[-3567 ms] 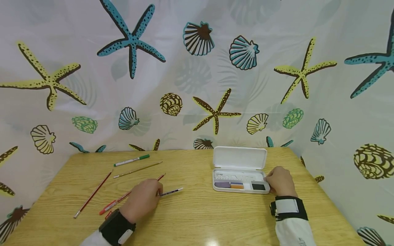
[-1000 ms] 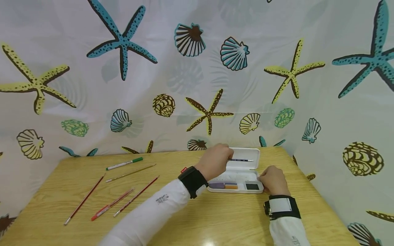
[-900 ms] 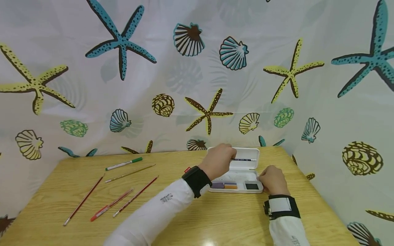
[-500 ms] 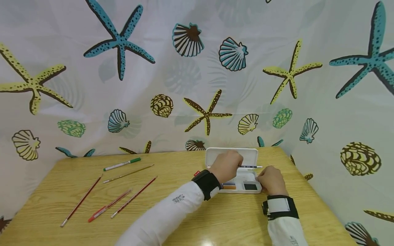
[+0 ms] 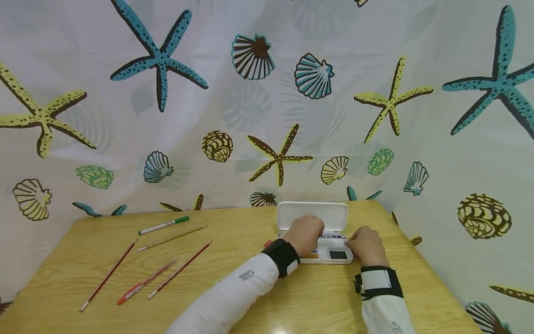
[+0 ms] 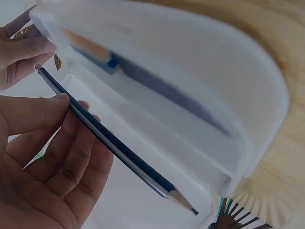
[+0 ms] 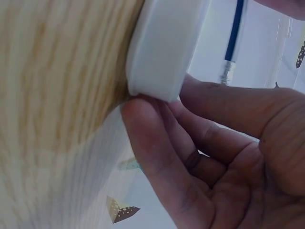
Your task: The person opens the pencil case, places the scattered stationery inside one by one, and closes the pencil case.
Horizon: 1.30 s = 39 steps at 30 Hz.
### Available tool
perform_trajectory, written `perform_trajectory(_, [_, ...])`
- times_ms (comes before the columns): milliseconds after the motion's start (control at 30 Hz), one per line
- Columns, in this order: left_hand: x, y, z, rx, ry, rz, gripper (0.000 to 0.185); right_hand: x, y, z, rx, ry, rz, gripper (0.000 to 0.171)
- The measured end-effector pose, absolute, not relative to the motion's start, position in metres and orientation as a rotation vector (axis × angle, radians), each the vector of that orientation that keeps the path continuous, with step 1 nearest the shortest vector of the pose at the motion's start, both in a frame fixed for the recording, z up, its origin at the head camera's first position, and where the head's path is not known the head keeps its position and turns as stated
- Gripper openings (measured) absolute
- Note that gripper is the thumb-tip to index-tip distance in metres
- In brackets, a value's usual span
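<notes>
A white pencil case [image 5: 313, 214] lies open at the table's far right, lid up. My left hand [image 5: 306, 233] hovers low over its tray and pinches a dark blue pencil [image 5: 333, 236] that lies lengthwise along the case. In the left wrist view the pencil [image 6: 114, 143] runs between thumb and fingers [image 6: 52, 162], point toward the near end, just above the tray [image 6: 190, 109]. My right hand [image 5: 366, 246] grips the case's right end; its fingers [image 7: 157, 143] curl under the corner [image 7: 162, 52]. An orange block [image 5: 310, 255] and a black block [image 5: 338, 254] sit in the front compartment.
On the left of the wooden table [image 5: 233, 232] lie a green-capped marker [image 5: 163, 225], a thin gold stick [image 5: 172, 238], two red pencils [image 5: 107, 275] [image 5: 180, 269] and a red pen [image 5: 146, 282]. A starfish-and-shell curtain [image 5: 267, 116] closes off the back and right.
My left hand picked the blue pencil off the table, carried it right to the case and has lowered it toward the tray. The right hand has stayed on the case.
</notes>
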State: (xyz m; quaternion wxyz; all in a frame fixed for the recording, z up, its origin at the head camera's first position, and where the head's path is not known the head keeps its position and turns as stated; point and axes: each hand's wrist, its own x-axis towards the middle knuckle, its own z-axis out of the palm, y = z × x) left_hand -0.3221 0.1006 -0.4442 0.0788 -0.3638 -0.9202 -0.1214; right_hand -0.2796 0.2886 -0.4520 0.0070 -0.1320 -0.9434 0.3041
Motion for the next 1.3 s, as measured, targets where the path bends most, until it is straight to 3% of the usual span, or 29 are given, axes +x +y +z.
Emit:
perform_trajectory(500, [-0.319, 0.101, -0.455, -1.079, -2.779, -0.280, 0.034, -0.278, 0.288, -0.452, -0.398, -2.961, 0.943, 0.019])
perform_trajectory(1300, [-0.320, 0.098, -0.461, -1.061, -2.793, -0.317, 0.028, -0.280, 0.289, -0.454, -0.390, -2.947, 0.942, 0.019])
